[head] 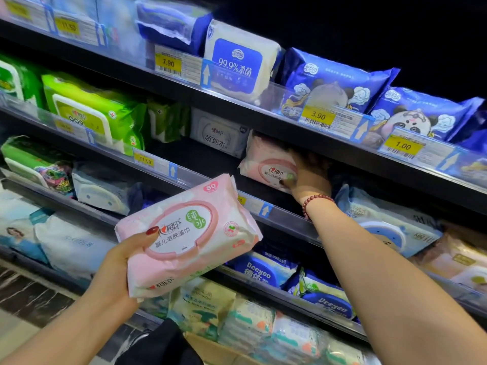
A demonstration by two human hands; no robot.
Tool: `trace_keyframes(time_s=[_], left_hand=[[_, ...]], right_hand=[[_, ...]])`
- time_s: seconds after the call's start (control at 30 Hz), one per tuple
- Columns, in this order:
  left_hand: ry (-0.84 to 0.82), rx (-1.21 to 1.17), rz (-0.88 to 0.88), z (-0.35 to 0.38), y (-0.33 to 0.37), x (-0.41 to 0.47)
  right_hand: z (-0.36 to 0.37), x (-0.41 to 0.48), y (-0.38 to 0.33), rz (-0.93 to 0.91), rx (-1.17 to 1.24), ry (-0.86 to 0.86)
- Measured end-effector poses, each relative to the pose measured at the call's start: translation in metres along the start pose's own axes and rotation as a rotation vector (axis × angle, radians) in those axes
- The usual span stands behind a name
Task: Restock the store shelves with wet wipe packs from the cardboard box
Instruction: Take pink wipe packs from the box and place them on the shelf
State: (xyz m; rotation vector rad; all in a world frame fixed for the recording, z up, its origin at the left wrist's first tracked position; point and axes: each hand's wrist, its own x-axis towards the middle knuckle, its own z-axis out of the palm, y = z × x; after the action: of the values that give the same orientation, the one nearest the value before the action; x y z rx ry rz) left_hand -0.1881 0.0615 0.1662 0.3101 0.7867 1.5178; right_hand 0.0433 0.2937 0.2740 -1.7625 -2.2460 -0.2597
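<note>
The right hand (308, 177) grips a pink plastic wipe pack (266, 164), seating it on the dark shelf (208, 156); the left hand (123, 262) holds a second pink pack (184, 238) ready.

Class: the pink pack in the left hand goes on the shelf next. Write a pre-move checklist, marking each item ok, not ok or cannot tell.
1. Grip of the left hand on the held pink pack, thumb on its lid: ok.
2. Held pink pack matches the shelved pink pack: ok.
3. Slot clear of the right hand: not ok, it holds the shelved pink pack.
4. Open gap left of the shelved pink pack: ok.
5. Room behind the shelved pink pack: cannot tell, too dark.
</note>
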Motion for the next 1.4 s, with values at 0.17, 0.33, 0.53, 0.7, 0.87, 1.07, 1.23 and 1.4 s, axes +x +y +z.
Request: trace_keyframes(time_s=[0.17,0.33,0.53,0.7,0.87,1.07,1.23,1.4], left_hand=[[0.014,-0.015,0.005,0.012,0.006,-0.005],[-0.014,0.021,-0.034,0.016,0.016,-0.016],[-0.030,-0.054,0.022,0.046,0.019,-0.032],[-0.031,0.135,0.072,0.064,0.021,-0.026],[-0.007,0.359,0.108,0.100,0.036,-0.007],[0.008,0.477,0.073,0.144,0.060,0.031],[-0.057,0.530,0.185,0.160,0.055,0.051],[-0.198,0.592,0.273,0.156,0.054,0.064]], right_hand=[[0.011,0.009,0.006,-0.038,0.094,0.051],[-0.009,-0.009,-0.004,-0.031,0.011,-0.080],[-0.035,-0.084,-0.040,-0.234,0.799,-0.054],[-0.057,-0.115,-0.043,-0.293,1.063,-0.498],[-0.057,-0.116,-0.022,-0.267,1.063,-0.357],[-0.053,-0.108,-0.003,-0.003,1.366,-0.201],[-0.057,-0.094,-0.003,0.120,1.450,-0.011],[-0.054,-0.089,-0.002,0.135,1.354,0.113]])
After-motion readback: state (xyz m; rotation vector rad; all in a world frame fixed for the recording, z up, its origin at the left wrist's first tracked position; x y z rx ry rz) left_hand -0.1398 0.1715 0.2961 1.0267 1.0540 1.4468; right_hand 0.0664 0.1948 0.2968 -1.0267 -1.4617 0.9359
